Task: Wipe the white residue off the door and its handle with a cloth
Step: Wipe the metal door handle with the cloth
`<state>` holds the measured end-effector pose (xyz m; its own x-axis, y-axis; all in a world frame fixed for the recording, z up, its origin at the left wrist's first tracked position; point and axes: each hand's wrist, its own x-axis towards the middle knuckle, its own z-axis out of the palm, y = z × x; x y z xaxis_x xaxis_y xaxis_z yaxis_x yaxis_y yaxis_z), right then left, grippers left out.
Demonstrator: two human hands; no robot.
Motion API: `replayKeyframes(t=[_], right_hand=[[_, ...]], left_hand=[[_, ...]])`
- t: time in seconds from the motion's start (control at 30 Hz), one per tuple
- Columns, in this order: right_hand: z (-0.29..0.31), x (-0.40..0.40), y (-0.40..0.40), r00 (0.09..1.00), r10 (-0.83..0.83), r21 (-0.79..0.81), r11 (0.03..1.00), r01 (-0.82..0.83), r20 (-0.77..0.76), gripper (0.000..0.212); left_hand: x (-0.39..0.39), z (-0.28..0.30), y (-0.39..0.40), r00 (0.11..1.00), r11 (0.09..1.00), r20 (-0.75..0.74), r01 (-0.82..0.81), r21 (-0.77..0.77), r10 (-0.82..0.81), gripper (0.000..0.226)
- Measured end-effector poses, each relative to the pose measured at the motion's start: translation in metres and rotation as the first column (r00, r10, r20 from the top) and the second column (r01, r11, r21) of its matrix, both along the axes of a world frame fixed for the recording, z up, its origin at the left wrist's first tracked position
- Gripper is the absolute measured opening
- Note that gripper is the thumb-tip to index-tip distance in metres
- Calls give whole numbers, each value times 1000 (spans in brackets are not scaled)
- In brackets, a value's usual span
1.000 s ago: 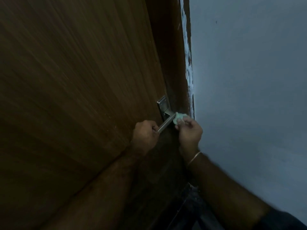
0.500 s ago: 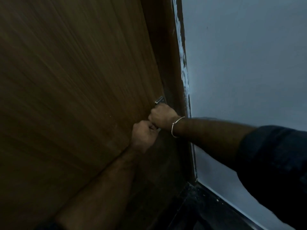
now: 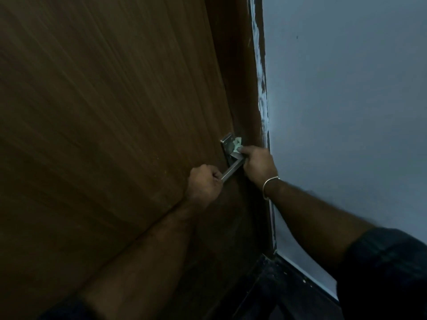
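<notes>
A brown wooden door [image 3: 111,125] fills the left of the head view. Its metal lever handle [image 3: 233,168] slants down to the left from a steel plate [image 3: 227,144]. My left hand [image 3: 203,184] grips the free end of the lever. My right hand [image 3: 257,163] pinches a small pale green cloth [image 3: 237,145] and holds it against the plate, right above the lever's pivot. A metal bangle sits on my right wrist.
The dark door frame [image 3: 245,88] runs beside the door, with white paint smears [image 3: 262,93] along its edge next to the pale blue wall [image 3: 346,112]. A dark floor [image 3: 277,292] shows at the bottom right.
My right hand with the cloth went from the right of the lever, over the handle, and now sits at the plate above the pivot. My left hand kept its grip on the lever.
</notes>
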<state>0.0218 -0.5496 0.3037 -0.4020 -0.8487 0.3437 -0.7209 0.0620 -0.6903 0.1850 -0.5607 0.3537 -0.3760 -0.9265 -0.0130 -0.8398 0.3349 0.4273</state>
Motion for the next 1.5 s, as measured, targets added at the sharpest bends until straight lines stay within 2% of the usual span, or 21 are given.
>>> replayKeyframes(t=[0.07, 0.13, 0.17, 0.2, 0.27, 0.3, 0.37, 0.43, 0.47, 0.57, 0.7, 0.8, 0.93, 1.0, 1.03, 1.07, 1.13, 1.2, 1.33, 1.43, 1.5], right_hand=[[-21, 0, 7, 967, 12, 151, 987, -52, 256, 16], [-43, 18, 33, 757, -44, 244, 958, -154, 652, 14], [-50, 28, 43, 655, -62, 198, 971, -136, 753, 13], [-55, 35, 50, 623, -75, 129, 991, -42, 779, 16], [-48, 36, 52, 713, -147, -36, 971, 235, 686, 20], [-36, 33, 48, 795, -163, -137, 946, 295, 584, 20], [-6, 25, 32, 974, -97, -269, 951, 152, 205, 20], [14, 21, 15, 987, 62, -117, 990, -80, -149, 26], [19, 19, 9, 961, 136, -1, 990, -141, -242, 29], [20, 12, 4, 904, 241, 175, 966, -189, -354, 31], [10, 16, 13, 912, 144, 69, 990, -127, -383, 27], [-3, 35, 25, 959, 53, -13, 998, -59, -277, 28], [-4, 78, 43, 949, 276, 18, 961, -276, -153, 25], [-3, 79, 53, 896, 444, 90, 892, -443, 8, 18], [-3, 74, 58, 887, 445, 63, 889, -455, 122, 14], [-1, 65, 60, 909, 348, -4, 934, -356, 229, 14], [7, 38, 53, 942, 8, -124, 992, 35, 334, 19], [17, 18, 39, 966, -125, -156, 974, 163, 228, 24], [7, 41, 27, 985, -7, 2, 1000, 8, -175, 28], [-10, 89, 43, 950, 287, 92, 956, -277, -121, 28], [-20, 101, 54, 943, 328, 65, 944, -324, -64, 21]], left_hand=[[1, -1, 0, 1000, 1000, 9, 8, 7, -8, 13], [2, -3, 0, 1000, 1000, 5, 5, 19, -5, 14], [3, -3, -2, 1000, 1000, 3, 9, 18, -9, 12], [4, -5, -3, 1000, 1000, 3, 10, 15, -10, 11], [3, -6, -5, 1000, 1000, 0, 16, 3, -16, 10], [2, -6, -4, 1000, 1000, 4, 11, -4, -11, 9], [1, -5, -3, 1000, 1000, 10, -5, -23, 6, 11], [2, -6, -3, 1000, 1000, -10, 9, -24, -9, 13], [3, -6, -3, 1000, 1000, -16, 10, -18, -11, 15], [1, -6, -1, 999, 1000, -34, -22, 8, 22, 14], [1, -10, 3, 989, 996, -122, -78, 54, 84, 14], [5, -11, 6, 980, 990, -156, -110, 84, 122, 24], [9, -4, 8, 947, 973, -248, -170, 158, 206, 37], [10, -1, 9, 947, 970, -231, -193, 145, 223, 44], [11, 0, 10, 946, 968, -226, -204, 147, 233, 45], [13, 1, 9, 945, 967, -225, -207, 146, 236, 46], [15, 2, 6, 952, 974, -217, -194, 120, 216, 45], [16, 2, 4, 961, 982, -211, -158, 104, 177, 42], [16, -3, 8, 953, 974, -221, -180, 137, 207, 35], [21, -1, 13, 932, 966, -264, -216, 142, 248, 30], [27, 3, 23, 913, 961, -300, -258, 101, 277, 31]])
